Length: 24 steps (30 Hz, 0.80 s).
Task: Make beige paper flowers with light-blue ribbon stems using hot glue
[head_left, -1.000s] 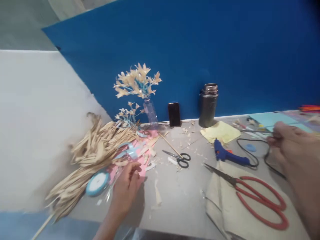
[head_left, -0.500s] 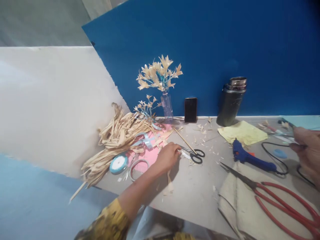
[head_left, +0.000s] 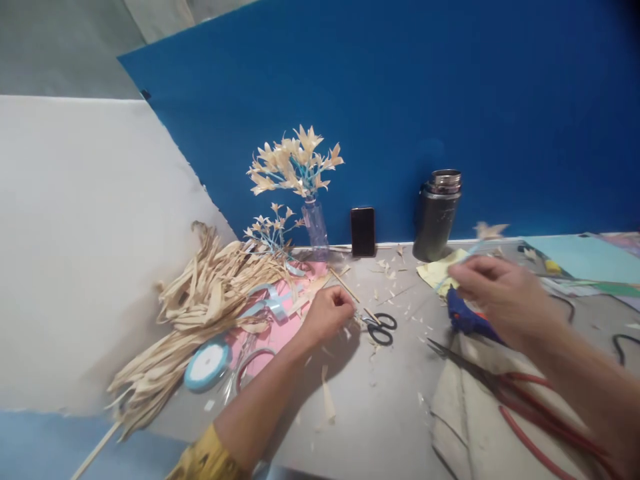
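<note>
My right hand (head_left: 493, 293) pinches the blue stem of a pale dried-husk flower (head_left: 489, 231), which is blurred by motion. It is held up above the blue glue gun (head_left: 465, 312) and in front of the black flask. My left hand (head_left: 330, 310) is closed over the table, its fingertips pressed together. Whatever they hold, if anything, is hidden. Just right of it lie small black-handled scissors (head_left: 383, 329) and a thin stick (head_left: 345, 285). Large red-handled shears (head_left: 530, 417) lie under my right forearm.
A clear bottle (head_left: 315, 230) holds a bunch of husk flowers (head_left: 295, 160). Dried husks (head_left: 210, 293) are heaped at left beside a blue ribbon roll (head_left: 207, 365). A phone (head_left: 363, 231) and a black flask (head_left: 438, 217) stand against the blue board (head_left: 375, 100).
My right hand has come in from the right edge toward the middle, with the husk flower now visible in it. The view has shifted slightly right; my left hand stays near the small scissors.
</note>
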### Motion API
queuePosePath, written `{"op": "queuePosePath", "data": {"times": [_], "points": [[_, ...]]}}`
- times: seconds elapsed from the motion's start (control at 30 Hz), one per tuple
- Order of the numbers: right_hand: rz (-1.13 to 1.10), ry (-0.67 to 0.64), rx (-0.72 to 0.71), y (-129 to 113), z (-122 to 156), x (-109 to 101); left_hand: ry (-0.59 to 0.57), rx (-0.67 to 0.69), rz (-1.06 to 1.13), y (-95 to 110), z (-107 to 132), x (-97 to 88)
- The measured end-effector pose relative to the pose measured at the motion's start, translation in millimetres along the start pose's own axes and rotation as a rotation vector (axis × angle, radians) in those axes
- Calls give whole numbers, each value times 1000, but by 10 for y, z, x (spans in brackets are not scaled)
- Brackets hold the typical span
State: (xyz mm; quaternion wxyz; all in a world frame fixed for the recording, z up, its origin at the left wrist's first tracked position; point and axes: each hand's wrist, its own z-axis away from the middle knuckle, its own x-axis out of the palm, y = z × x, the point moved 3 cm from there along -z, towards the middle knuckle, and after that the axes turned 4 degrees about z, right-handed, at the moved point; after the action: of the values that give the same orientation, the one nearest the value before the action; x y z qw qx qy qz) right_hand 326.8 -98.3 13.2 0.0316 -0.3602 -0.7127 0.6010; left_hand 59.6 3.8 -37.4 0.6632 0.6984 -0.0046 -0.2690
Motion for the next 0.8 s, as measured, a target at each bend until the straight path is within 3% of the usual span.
{"op": "queuePosePath", "data": {"times": [0.03, 0.1, 0.23, 0.4, 0.8], "points": [[-51, -121, -28, -78, 21, 169, -34, -18, 90, 16, -23, 32], [-80, -232, -50, -158, 65, 456, -98, -42, 213, 28, -41, 117], [-130, -309, 17, -18, 120, 784, -139, -72, 430, -2, -3, 275], [-185, -383, 96, 178, 144, 830, -225, -72, 615, 10, 48, 393], [-180, -502, 102, 220, 183, 858, -355, -200, 780, 47, 135, 512]]}}
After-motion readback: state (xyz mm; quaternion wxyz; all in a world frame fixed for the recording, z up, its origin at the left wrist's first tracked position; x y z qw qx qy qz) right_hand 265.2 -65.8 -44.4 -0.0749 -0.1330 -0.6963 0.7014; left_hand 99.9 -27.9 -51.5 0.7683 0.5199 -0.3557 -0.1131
